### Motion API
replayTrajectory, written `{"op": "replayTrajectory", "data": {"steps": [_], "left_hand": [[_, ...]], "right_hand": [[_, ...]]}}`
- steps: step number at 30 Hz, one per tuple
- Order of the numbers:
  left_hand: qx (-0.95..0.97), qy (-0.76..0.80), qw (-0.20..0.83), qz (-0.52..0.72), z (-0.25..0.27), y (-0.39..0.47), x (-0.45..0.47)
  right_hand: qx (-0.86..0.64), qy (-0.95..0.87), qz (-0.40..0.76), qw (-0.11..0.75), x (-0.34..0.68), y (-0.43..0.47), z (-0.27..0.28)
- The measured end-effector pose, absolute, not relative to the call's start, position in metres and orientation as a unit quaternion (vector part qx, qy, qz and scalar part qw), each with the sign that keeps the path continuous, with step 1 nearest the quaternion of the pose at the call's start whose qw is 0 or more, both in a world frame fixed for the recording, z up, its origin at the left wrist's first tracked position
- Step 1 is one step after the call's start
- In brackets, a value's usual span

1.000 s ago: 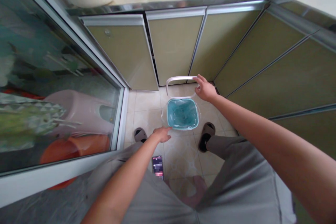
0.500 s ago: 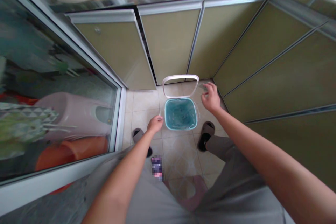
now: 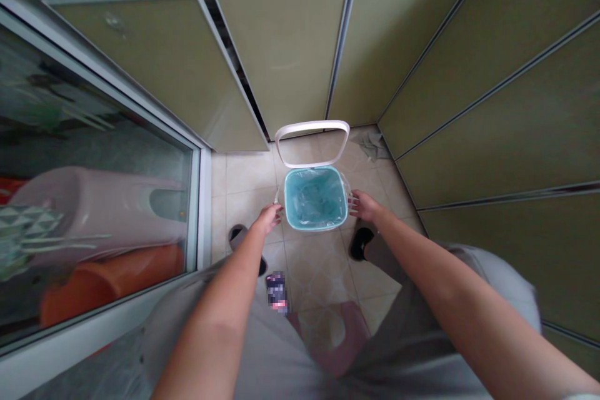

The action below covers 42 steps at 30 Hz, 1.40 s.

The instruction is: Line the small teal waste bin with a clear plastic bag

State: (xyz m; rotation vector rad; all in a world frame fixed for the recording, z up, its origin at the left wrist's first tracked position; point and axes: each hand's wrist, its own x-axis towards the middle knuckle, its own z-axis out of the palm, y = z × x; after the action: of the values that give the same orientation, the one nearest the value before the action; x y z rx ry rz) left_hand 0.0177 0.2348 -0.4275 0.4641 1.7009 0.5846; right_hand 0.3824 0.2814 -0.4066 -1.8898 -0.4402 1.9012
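Note:
A teal trash bin stands on the tiled floor between my feet, lined with a clear plastic bag. Its pale pink rim ring is tipped up at the back. My left hand is at the bin's left side, fingers closed on a thin whitish edge that looks like the bag's. On the opposite side, my right hand has its fingers apart, close against the bin wall and the loose bag edge; whether it touches the bag is hard to tell.
Cabinet doors rise behind and to the right. A glass door stands at left, with a pink barrel and an orange bucket behind it. A grey cloth lies in the corner. A blurred-out phone-sized object lies near my left leg.
My right hand has come down from behind the bin's right side to its right wall, and the grey cloth now lies in the corner. The view has tilted downward, losing the countertop.

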Motion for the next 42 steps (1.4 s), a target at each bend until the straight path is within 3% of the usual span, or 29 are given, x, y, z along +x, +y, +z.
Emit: {"op": "replayTrajectory", "data": {"steps": [9, 19, 25, 35, 42], "left_hand": [[0.241, 0.748, 0.503, 0.361, -0.386, 0.242, 0.027], [0.379, 0.727, 0.38, 0.429, -0.283, 0.205, 0.035], [0.451, 0.672, 0.405, 0.426, -0.211, 0.148, 0.019], [0.511, 0.593, 0.51, 0.357, -0.111, 0.016, 0.001], [0.456, 0.581, 0.582, 0.34, -0.082, -0.025, -0.018]], "right_hand": [[-0.692, -0.166, 0.616, 0.337, 0.365, 0.293, -0.356], [-0.58, -0.291, 0.638, 0.414, 0.374, 0.248, -0.223], [-0.506, -0.338, 0.681, 0.407, 0.401, 0.153, -0.157], [-0.499, -0.319, 0.713, 0.375, 0.456, 0.029, -0.099], [-0.502, -0.298, 0.73, 0.355, 0.469, -0.001, -0.072]]}}
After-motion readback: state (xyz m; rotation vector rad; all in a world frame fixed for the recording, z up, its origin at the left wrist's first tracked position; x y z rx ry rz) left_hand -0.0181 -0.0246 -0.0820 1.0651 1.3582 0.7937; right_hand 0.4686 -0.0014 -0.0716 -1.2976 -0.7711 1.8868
